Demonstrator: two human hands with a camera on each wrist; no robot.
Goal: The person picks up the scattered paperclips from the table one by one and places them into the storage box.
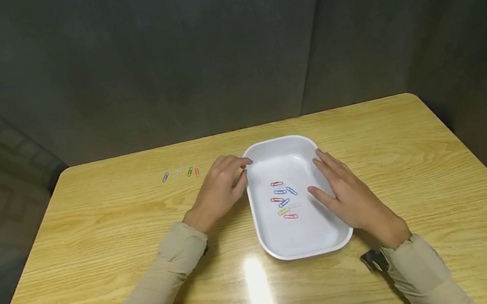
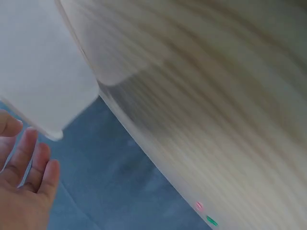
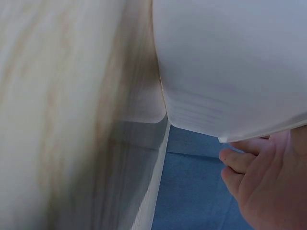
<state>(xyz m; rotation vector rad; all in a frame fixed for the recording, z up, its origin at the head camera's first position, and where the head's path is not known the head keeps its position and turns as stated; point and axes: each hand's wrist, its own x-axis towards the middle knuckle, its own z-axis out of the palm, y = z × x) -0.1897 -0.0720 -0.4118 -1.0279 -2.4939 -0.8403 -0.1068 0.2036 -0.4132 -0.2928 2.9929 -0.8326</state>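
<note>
A white rectangular tray [image 1: 308, 241] sits on the table with several coloured paper clips [image 1: 284, 203] lying inside, among them red, blue, yellow and pink ones. At its upper left rim is my left hand [image 1: 222, 183], fingers bent loosely and tips close to the edge; contact is unclear. My right hand [image 1: 351, 195] is spread over the right rim, its thumb reaching above the tray's inside. In the right wrist view, the right fingers [image 3: 237, 160] are beside the rim, partly hidden by it. Neither hand visibly holds a paper clip.
On the table's far left lie a blue paper clip [image 1: 166, 177], a whitish paper clip [image 1: 177, 172], a green paper clip [image 1: 190, 171] and a red paper clip [image 1: 196, 172]. A dark curtain [image 1: 160, 69] hangs behind the wooden table [image 1: 422, 169].
</note>
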